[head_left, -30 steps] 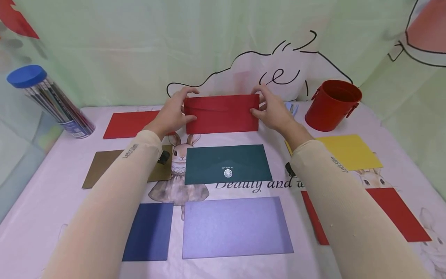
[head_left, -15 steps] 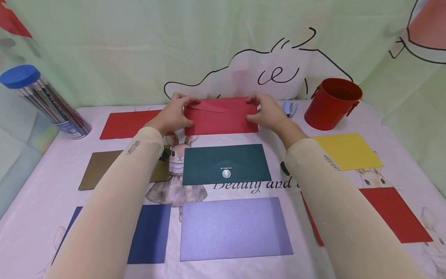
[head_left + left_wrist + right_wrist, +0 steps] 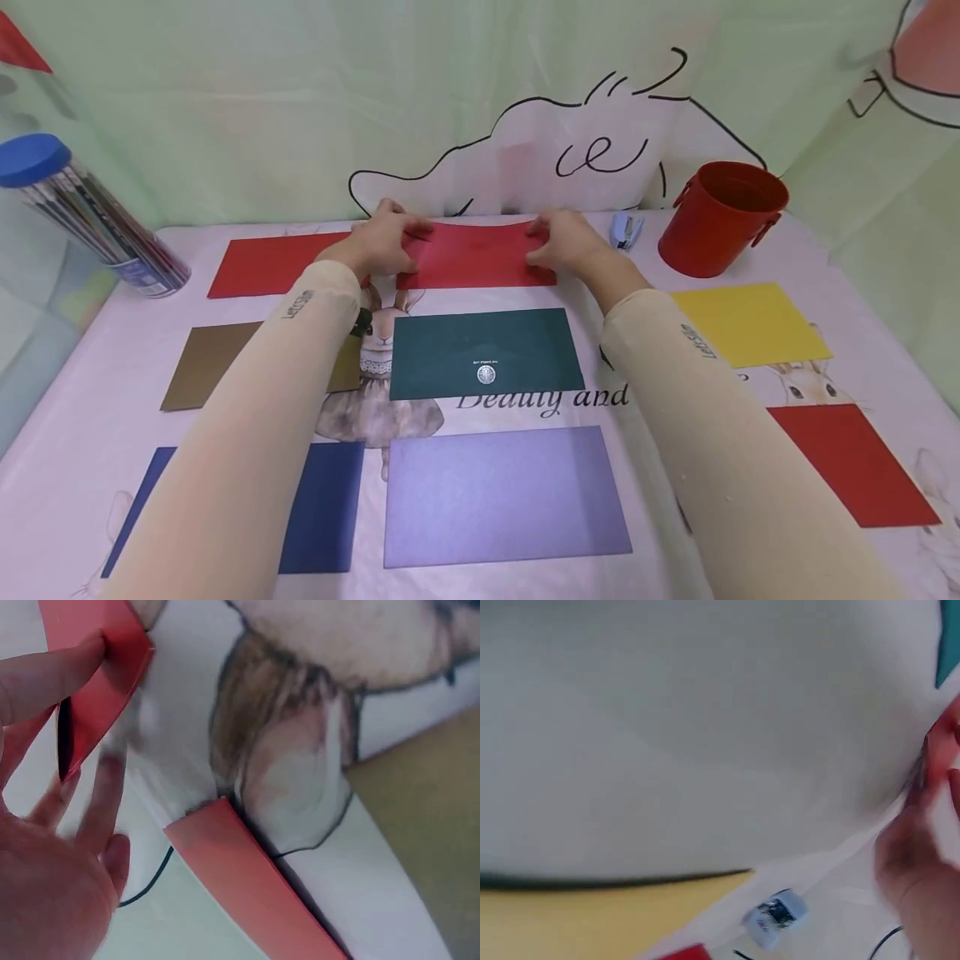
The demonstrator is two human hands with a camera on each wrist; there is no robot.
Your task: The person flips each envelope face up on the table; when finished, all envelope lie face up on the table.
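Observation:
At the back middle of the table, a red envelope (image 3: 476, 254) is held by its two short ends. My left hand (image 3: 382, 242) pinches the left end, thumb on the near face and fingers at the upper edge. The right hand (image 3: 566, 243) grips the opposite end in the same way. Between the hands the envelope's upper edge sags slightly. In the left wrist view, its side gapes beside the fingers. Just in front lies a dark green envelope (image 3: 486, 350) with a small round white emblem. The right wrist view shows only part of the right hand (image 3: 922, 881), blurred.
Around lie another red envelope (image 3: 270, 260), a brown one (image 3: 217, 358), a blue one (image 3: 326, 500), a lavender one (image 3: 506, 496), a yellow one (image 3: 750, 321) and a red one (image 3: 847, 458). A pencil tub (image 3: 105, 225), a red bucket (image 3: 720, 221) and a small light-blue object (image 3: 625, 231) stand behind.
The red envelope has gone from standing nearly upright to tilting back flatter, its upper edge now bowed. Both hands have come down with it, still holding its ends.

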